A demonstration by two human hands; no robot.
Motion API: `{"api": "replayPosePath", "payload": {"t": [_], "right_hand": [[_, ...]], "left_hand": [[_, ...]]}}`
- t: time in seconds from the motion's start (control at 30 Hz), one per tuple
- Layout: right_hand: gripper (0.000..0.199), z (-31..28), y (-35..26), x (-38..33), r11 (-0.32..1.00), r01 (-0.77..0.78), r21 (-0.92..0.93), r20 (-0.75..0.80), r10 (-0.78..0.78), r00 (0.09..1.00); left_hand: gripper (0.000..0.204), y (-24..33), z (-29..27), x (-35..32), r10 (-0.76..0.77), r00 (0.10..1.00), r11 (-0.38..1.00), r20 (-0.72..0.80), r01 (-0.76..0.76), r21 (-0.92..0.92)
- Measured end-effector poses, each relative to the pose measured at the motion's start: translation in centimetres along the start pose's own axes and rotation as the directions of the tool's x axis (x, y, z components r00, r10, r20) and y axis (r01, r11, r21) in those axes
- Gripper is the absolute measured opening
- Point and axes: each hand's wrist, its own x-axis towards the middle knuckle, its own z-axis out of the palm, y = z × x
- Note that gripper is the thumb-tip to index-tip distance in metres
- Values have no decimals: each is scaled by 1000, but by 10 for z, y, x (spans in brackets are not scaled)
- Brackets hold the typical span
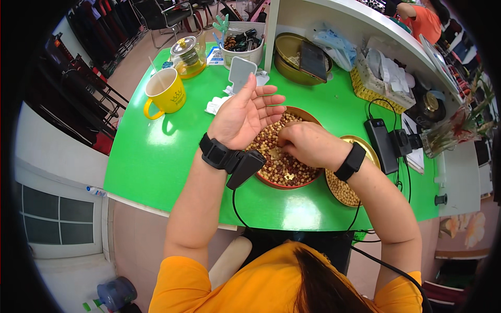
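A round, red-rimmed tray (314, 118) holds mixed pale and dark red beans (271, 166), with small gold flower-shaped pieces (288, 177) lying among them. My left hand (249, 112) is raised over the tray's left side, palm turned up and fingers stretched out; no object shows in it. Over the middle of the beans is my right hand (309, 143), its fingers bent down and pressed together. Their tips are partly hidden, so I cannot make out what they pinch. Beside the tray, partly under my right wrist, sits a gold-rimmed bowl (373, 152) of pale beans (342, 192).
On the green table (151, 177) stand a yellow mug (169, 95), a glass teapot (189, 58), a phone stand (241, 73) and a white basket (243, 55). Farther right are stacked bowls (292, 74), a yellow basket (371, 88), a black power bank (381, 145) and trailing cables.
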Motion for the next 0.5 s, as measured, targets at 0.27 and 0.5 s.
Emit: {"api": "replayPosePath", "payload": {"t": [0.27,0.5], "right_hand": [[9,14,-2,8,999,20,-28,95,-18,995],[10,16,-7,12,997,16,-78,105,-8,994]], "left_hand": [[48,-1,3,-1,0,1000,1000,-3,0,-5],[48,1,4,-2,10,1000,1000,-15,-10,3]]}}
